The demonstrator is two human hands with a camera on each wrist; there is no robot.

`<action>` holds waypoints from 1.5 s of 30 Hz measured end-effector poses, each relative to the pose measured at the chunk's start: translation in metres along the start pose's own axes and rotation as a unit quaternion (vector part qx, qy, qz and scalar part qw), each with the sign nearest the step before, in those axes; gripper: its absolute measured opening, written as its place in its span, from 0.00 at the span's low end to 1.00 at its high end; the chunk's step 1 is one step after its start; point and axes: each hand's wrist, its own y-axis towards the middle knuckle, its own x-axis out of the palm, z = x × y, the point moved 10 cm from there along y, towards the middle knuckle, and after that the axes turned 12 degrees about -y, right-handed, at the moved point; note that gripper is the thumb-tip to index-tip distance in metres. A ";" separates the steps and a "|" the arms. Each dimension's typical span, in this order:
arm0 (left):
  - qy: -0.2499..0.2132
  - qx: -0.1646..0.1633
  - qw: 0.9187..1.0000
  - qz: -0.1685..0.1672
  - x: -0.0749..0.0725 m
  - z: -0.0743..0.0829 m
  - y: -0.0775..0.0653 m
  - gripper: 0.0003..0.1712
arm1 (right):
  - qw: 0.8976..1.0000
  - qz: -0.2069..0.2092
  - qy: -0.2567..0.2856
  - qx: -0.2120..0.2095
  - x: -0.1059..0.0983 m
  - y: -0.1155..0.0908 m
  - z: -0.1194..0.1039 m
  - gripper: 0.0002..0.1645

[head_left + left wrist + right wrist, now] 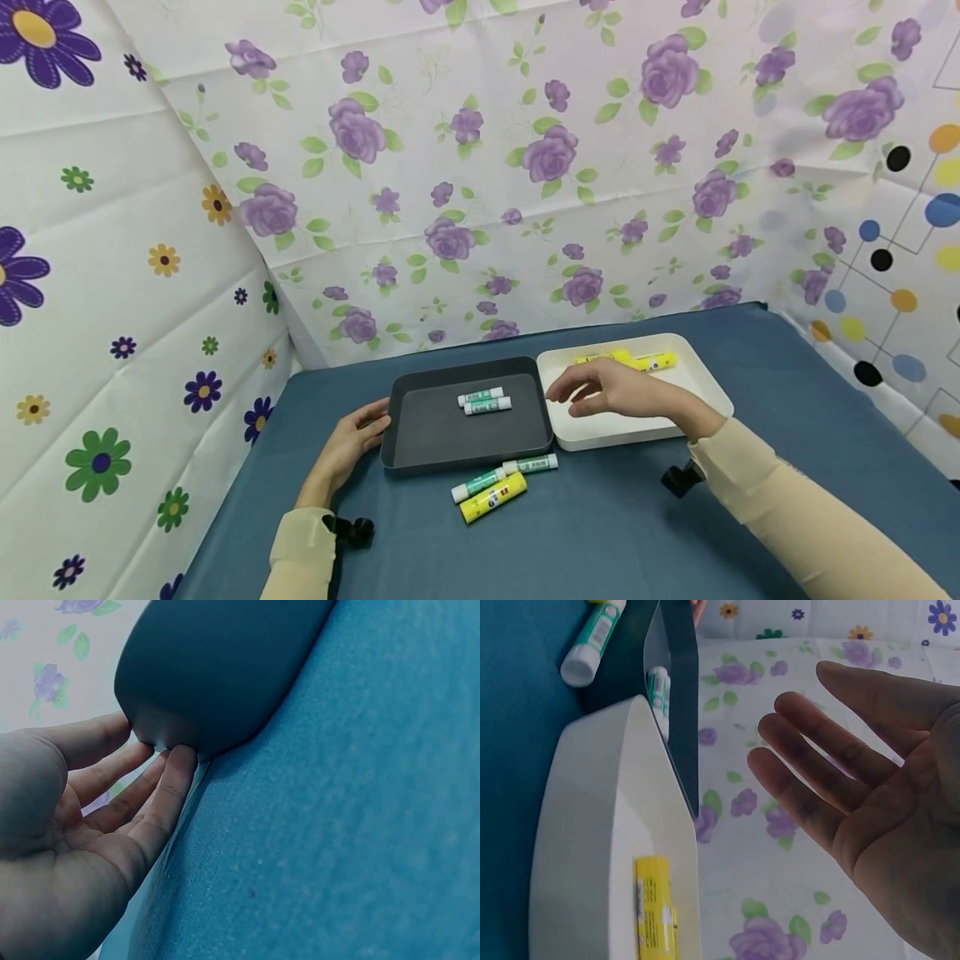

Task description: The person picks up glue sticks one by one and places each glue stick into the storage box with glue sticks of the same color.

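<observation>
My left hand rests its fingertips against the left side of a dark grey tray; the left wrist view shows the relaxed fingers touching its outer wall. Two green-and-white glue sticks lie in that tray. Over the white tray, my right hand hovers with loose, parted fingers and holds nothing. Yellow glue sticks lie in the white tray, partly hidden behind the hand. In front of the dark tray are two green-and-white glue sticks and one yellow glue stick.
Both trays stand side by side on a blue cloth-covered table. Flower-patterned sheets hang behind and at the left; a dotted sheet hangs at the right. Each wrist wears a small black camera mount.
</observation>
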 end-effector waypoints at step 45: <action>-0.008 -0.005 1.000 0.005 -0.001 -0.002 0.002 0.31 | 0.996 -0.072 0.045 -0.041 0.082 0.007 -0.027 0.22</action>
